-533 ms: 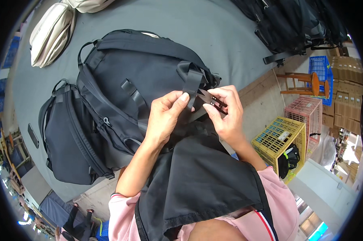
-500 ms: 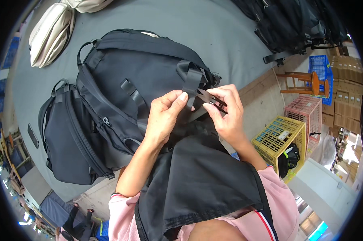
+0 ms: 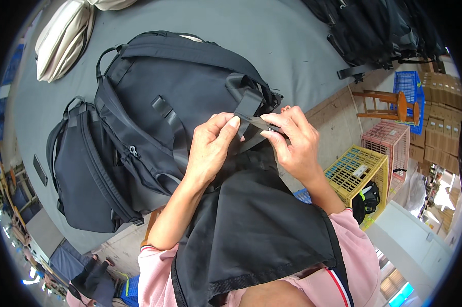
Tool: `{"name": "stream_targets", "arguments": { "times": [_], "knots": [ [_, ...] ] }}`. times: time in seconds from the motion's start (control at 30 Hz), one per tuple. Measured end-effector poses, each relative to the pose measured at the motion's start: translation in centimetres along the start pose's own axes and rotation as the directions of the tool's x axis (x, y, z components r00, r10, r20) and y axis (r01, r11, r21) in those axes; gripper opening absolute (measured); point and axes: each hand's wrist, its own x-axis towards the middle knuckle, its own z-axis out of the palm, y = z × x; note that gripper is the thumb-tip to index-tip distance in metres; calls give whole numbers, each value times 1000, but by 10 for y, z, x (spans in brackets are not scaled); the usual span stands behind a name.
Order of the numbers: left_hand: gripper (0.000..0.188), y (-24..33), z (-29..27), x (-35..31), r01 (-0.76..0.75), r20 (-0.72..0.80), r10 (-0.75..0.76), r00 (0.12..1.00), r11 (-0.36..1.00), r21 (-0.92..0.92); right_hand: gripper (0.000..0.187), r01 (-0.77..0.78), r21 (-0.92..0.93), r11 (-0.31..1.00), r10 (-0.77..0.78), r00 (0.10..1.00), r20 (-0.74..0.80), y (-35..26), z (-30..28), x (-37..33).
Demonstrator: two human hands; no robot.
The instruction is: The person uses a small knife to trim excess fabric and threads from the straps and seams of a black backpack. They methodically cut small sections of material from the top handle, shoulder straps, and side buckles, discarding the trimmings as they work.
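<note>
A large black backpack (image 3: 195, 84) lies on the grey table in front of me. Between thumb and finger, my left hand (image 3: 208, 148) pinches the end of a black webbing strap (image 3: 249, 103) that comes from the bag's right side. My right hand (image 3: 298, 146) is closed around a pair of thread snips (image 3: 257, 123) with dark handles. Their blades point left and meet the strap edge beside my left thumb; whether they touch a thread is too small to tell. A second webbing strap (image 3: 170, 118) lies loose across the bag.
A smaller black backpack (image 3: 85, 169) and a phone (image 3: 40, 170) lie to the left on the table (image 3: 287, 56). Pale bags (image 3: 64, 41) sit far left, black bags (image 3: 369, 36) far right. Beyond the right edge stand a wooden stool (image 3: 394, 106), a yellow crate (image 3: 356, 171) and a pink crate (image 3: 389, 138).
The snips' blades stood apart before and now look closed together. My right fingers have squeezed in and the hand has turned a little. My left hand keeps its pinch on the strap.
</note>
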Motion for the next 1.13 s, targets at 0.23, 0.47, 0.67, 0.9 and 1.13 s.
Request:
{"name": "stream_targets", "arguments": {
  "times": [0.23, 0.47, 0.67, 0.9, 1.13],
  "knots": [
    [19, 4, 3, -1, 63, -3, -64, 998, 991, -115, 26, -109, 149, 983, 106, 994, 24, 2, -6, -3],
    [19, 6, 6, 2, 54, 5, -54, 999, 994, -93, 26, -131, 96, 987, 129, 991, 32, -2, -7, -3],
    [20, -1, 0, 1, 32, 38, -29, 999, 995, -96, 26, 114, -139, 984, -115, 993, -1, -2, -3, 0],
    [50, 46, -25, -40, -357, -97, 811, 577, 357, 863, 12, -372, 586, 720, 576, 791, -206, 49, -7, 15],
    [65, -71, -184, -31, -1, -819, 236, 523, 961, 277, 16, -120, 309, 943, 92, 990, 103, 49, 4, 107]
  ]
}}
